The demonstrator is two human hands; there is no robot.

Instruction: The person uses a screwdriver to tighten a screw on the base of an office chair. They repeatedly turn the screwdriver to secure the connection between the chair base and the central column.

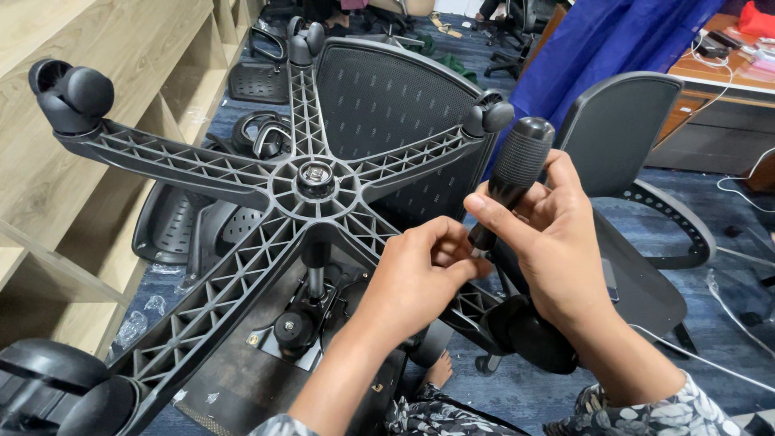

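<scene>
Black tool handle (517,169) sticks up between both hands, over the upside-down chair base (266,194). The right hand (557,250) is wrapped tight around its lower part. The left hand (416,270) pinches together at its thin bottom end. Farther back stand a wheel (73,97), wooden shelves (48,32) and a blue cloth (613,40).

One head-worn camera looks down and forward, close over the upturned chair base (315,182). Shelving (97,32) runs far left.
</scene>
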